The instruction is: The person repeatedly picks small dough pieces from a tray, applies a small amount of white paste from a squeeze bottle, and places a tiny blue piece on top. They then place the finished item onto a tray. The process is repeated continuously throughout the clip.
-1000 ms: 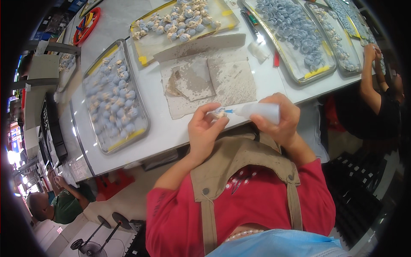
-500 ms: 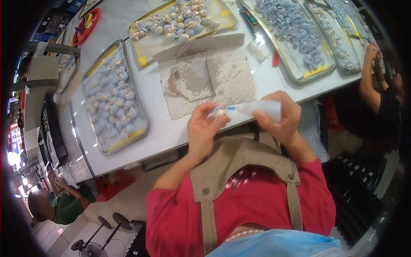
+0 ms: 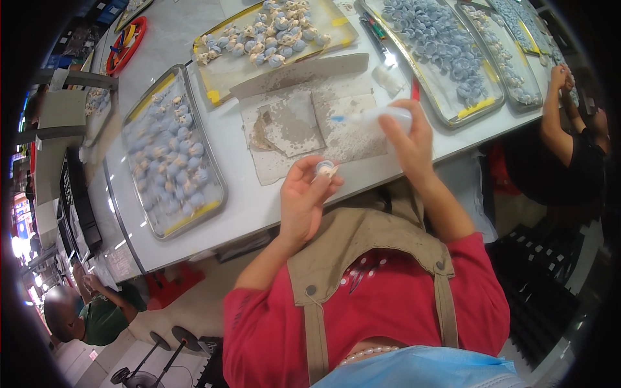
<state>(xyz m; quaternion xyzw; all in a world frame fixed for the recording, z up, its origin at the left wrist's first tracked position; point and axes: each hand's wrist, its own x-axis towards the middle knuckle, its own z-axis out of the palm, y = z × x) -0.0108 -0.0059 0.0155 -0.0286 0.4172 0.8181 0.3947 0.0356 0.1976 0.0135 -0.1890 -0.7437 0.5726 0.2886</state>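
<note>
Between the thumb and fingers of my left hand [image 3: 303, 197] is a small blue-and-cream figurine piece [image 3: 325, 169], held just over the table's near edge. My right hand [image 3: 411, 139] grips a translucent white squeeze bottle [image 3: 388, 120] with a thin blue tip pointing left. The bottle lies tilted in the air above a stained cardboard sheet [image 3: 352, 139], apart from the piece. What is inside the bottle cannot be made out.
Left stands a metal tray [image 3: 222, 187] of blue-and-cream pieces; a yellow-edged tray [image 3: 217, 81] of similar ones lies behind the cardboard. At right is a tray [image 3: 482, 111] of loose blue shells. A red round basket [image 3: 142, 29] sits far left. Co-workers [image 3: 559, 123] sit on both sides.
My right hand has lifted the bottle up and away from the piece, over the cardboard. My left hand keeps the piece at nearly the same spot, turned slightly.
</note>
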